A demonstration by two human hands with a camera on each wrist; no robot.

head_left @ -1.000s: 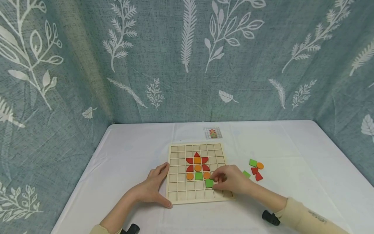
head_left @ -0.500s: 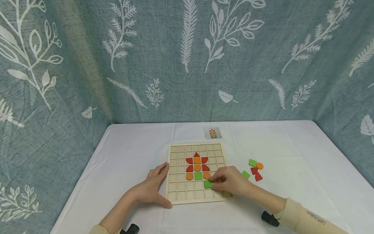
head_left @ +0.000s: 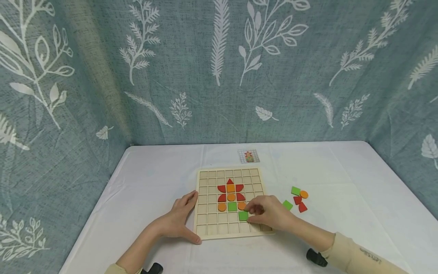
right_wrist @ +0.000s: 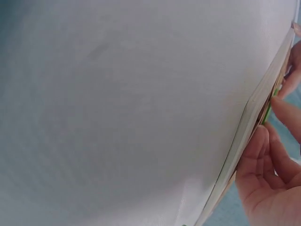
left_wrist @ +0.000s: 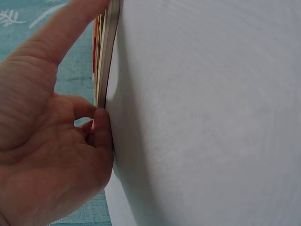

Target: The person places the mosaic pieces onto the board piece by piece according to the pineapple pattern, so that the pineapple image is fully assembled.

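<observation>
A pale wooden grid board (head_left: pixel 213 219) lies on the table, bearing red, orange and green pieces in a figure. My left hand (head_left: pixel 178 219) rests against its left side, thumb at the near corner and fingers higher up the edge; the left wrist view shows that hand (left_wrist: pixel 61 132) beside the board's edge. With thumb and fingertips, my right hand (head_left: pixel 272 213) pinches a green square tile (head_left: pixel 243 216), which sits over a cell below the right-hand orange disc (head_left: pixel 242 206). Seen from the right wrist, the tile (right_wrist: pixel 267 113) is a thin green edge between thumb and fingers.
Right of the board lie loose pieces: green squares (head_left: pixel 288 205), an orange disc (head_left: pixel 303 194) and red pieces (head_left: pixel 302 207). A small picture card (head_left: pixel 249 156) with a gridded figure lies behind the board. A patterned curtain (head_left: pixel 205 76) hangs behind the white-covered table (head_left: pixel 154 171).
My right hand has shifted the green square tile slightly left into line with the grid cell, then barely moved. The left hand has stayed at the board's edge.
</observation>
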